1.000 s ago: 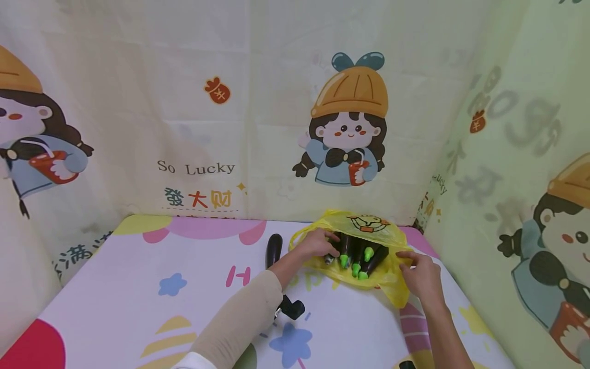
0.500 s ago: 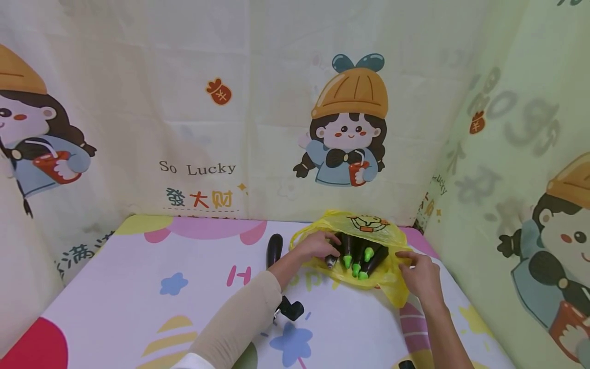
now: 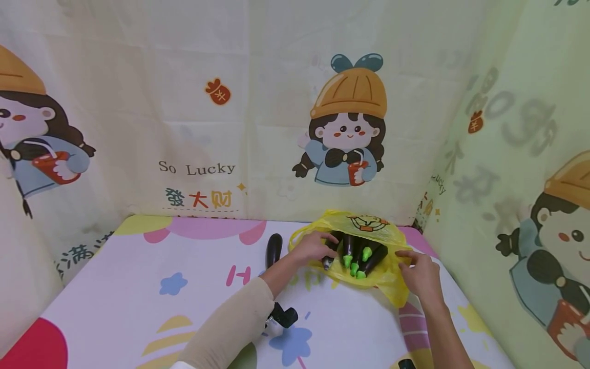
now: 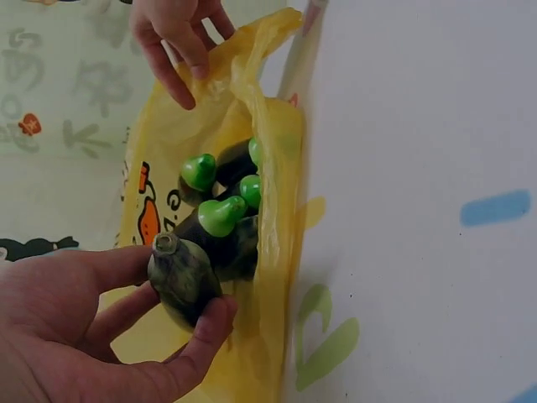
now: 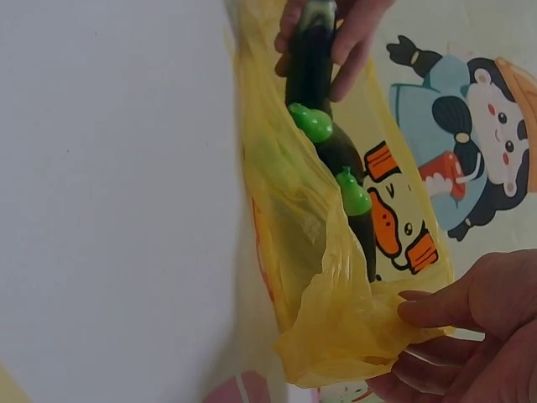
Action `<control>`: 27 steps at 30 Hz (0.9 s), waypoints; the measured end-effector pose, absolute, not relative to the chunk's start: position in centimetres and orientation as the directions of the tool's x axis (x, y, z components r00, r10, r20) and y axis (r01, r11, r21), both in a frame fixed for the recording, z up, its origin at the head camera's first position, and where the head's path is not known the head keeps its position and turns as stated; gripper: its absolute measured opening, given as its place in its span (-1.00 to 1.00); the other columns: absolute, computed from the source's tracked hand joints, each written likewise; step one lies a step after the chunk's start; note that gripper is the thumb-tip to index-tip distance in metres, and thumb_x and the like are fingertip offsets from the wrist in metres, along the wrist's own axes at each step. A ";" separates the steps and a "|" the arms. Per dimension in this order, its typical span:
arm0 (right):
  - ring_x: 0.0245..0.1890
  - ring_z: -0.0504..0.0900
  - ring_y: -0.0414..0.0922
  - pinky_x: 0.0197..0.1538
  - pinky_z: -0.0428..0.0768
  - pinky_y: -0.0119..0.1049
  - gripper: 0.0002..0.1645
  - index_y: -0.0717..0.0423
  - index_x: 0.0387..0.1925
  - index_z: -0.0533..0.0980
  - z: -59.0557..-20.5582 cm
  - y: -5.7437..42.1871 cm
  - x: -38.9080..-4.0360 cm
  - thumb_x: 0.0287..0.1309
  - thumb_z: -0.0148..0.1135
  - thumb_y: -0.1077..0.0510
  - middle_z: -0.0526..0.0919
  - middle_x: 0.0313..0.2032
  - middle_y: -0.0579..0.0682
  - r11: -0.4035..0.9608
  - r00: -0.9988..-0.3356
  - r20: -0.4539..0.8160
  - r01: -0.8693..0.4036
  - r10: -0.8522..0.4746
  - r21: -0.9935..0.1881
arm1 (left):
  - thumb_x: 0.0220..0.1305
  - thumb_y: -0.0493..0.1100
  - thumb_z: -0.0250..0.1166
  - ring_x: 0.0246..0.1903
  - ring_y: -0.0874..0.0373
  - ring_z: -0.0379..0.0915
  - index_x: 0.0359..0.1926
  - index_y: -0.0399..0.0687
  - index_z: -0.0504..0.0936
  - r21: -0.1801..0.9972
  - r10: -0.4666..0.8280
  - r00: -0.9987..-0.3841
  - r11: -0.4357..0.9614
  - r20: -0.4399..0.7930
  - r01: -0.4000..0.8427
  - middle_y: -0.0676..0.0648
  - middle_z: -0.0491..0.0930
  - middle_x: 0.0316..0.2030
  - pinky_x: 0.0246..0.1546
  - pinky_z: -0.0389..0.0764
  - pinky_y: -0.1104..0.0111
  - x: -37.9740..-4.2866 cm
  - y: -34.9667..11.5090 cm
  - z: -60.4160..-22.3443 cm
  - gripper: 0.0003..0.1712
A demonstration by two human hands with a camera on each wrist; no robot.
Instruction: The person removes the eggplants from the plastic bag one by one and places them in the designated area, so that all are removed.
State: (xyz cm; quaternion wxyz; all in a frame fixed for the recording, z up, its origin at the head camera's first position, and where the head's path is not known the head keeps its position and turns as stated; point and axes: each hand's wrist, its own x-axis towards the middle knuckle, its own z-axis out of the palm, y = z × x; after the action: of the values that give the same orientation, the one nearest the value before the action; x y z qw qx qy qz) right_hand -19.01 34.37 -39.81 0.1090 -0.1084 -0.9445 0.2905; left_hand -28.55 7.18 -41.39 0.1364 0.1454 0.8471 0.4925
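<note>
In the head view a yellow plastic bag lies on its side, its mouth facing me. Several dark eggplants with bright green stems lie inside. My left hand reaches into the left part of the mouth. The left wrist view has its thumb and fingers on either side of a dark eggplant with a dull greyish stem end. My right hand is at the bag's right edge. Its thumb and fingers pinch the crumpled yellow plastic in the right wrist view, holding that side out.
Another eggplant lies on the patterned tablecloth, left of the bag. A black object with a shiny part sits beside my left sleeve, partly hidden. A dark object's end shows at the bottom edge. Printed curtains rise behind and at both sides.
My left hand has shifted slightly left, along with the eggplant it holds. The left sleeve moved left too. My right hand stays at the bag's edge.
</note>
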 end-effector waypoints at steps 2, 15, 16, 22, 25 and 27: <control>-0.09 0.58 0.26 -0.40 0.53 -0.28 -0.59 0.27 0.18 0.63 -39.8 34.3 -19.0 0.34 0.17 0.26 0.63 0.08 0.46 0.805 -0.953 0.139 0.141 0.267 -0.577 | 0.20 -0.17 0.52 -0.48 0.19 0.50 0.11 0.02 0.75 0.875 0.384 -0.920 0.469 -0.079 0.121 -0.14 0.70 -0.04 -0.37 0.50 0.39 -28.3 6.9 -41.2 -0.58; -0.08 0.58 0.27 -0.41 0.53 -0.27 -0.58 0.27 0.20 0.62 -39.9 34.4 -19.0 0.36 0.16 0.26 0.60 0.14 0.49 0.806 -0.957 0.126 0.143 0.260 -0.574 | 0.20 -0.09 0.53 -0.29 0.11 0.48 0.08 0.09 0.75 0.835 0.397 -0.918 0.510 -0.017 0.205 -0.14 0.63 0.19 -0.27 0.45 0.33 -26.4 5.0 -40.9 -0.60; -0.08 0.58 0.27 -0.41 0.53 -0.26 -0.58 0.27 0.19 0.62 -40.0 34.4 -19.0 0.36 0.16 0.27 0.60 0.14 0.49 0.806 -0.958 0.127 0.142 0.258 -0.575 | 0.21 -0.10 0.52 -0.33 0.12 0.48 0.10 0.08 0.75 0.836 0.403 -0.915 0.507 -0.015 0.210 -0.14 0.64 0.14 -0.29 0.45 0.33 -26.2 4.8 -41.0 -0.60; -0.08 0.59 0.27 -0.41 0.51 -0.26 -0.58 0.27 0.19 0.63 -39.9 34.3 -19.1 0.35 0.16 0.26 0.61 0.12 0.48 0.813 -0.958 0.135 0.133 0.252 -0.567 | 0.21 -0.10 0.53 -0.36 0.15 0.54 0.12 0.05 0.73 0.841 0.431 -0.902 0.492 -0.008 0.227 -0.08 0.64 0.00 -0.34 0.49 0.29 -25.3 3.6 -40.8 -0.57; -0.10 0.60 0.27 -0.41 0.51 -0.27 -0.59 0.26 0.17 0.63 -39.9 34.4 -19.1 0.35 0.17 0.25 0.63 0.09 0.46 0.821 -0.958 0.147 0.126 0.247 -0.557 | 0.20 -0.09 0.54 -0.30 0.14 0.53 0.11 0.08 0.73 0.832 0.431 -0.902 0.503 -0.005 0.235 -0.06 0.64 -0.04 -0.31 0.50 0.28 -25.0 3.2 -40.6 -0.57; -0.11 0.60 0.26 -0.41 0.51 -0.27 -0.59 0.26 0.17 0.64 -40.0 34.4 -19.1 0.35 0.17 0.25 0.64 0.07 0.46 0.822 -0.958 0.151 0.123 0.245 -0.555 | 0.19 -0.09 0.55 -0.30 0.12 0.53 0.09 0.09 0.73 0.831 0.434 -0.901 0.502 -0.003 0.239 -0.06 0.64 -0.09 -0.33 0.50 0.28 -24.7 2.9 -40.6 -0.58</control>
State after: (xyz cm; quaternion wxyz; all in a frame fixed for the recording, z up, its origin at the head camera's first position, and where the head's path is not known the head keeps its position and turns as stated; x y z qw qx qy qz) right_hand -19.10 34.39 -40.00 0.1085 -0.0972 -0.9484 0.2817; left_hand -24.67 2.90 -40.55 0.1060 0.1955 0.8600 0.4593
